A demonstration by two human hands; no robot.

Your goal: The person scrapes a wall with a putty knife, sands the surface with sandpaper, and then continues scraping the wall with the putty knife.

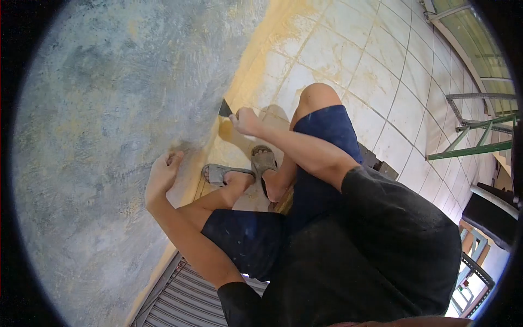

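Observation:
My right hand (245,121) grips a small scraper with a dark blade (225,108). The blade's edge touches the grey plastered wall (109,109) just above where it meets the tiled floor (348,60). My left hand (162,177) rests flat against the same wall lower down and holds nothing. I am squatting close to the wall in dark shorts, with my feet in grey sandals (220,173) beside the wall's base.
Yellowish dust or stain covers the tiles along the wall's foot. A green metal frame (471,136) stands on the floor at the far right. A corrugated metal shutter (180,300) shows at the bottom. A dark block (381,163) lies behind my leg.

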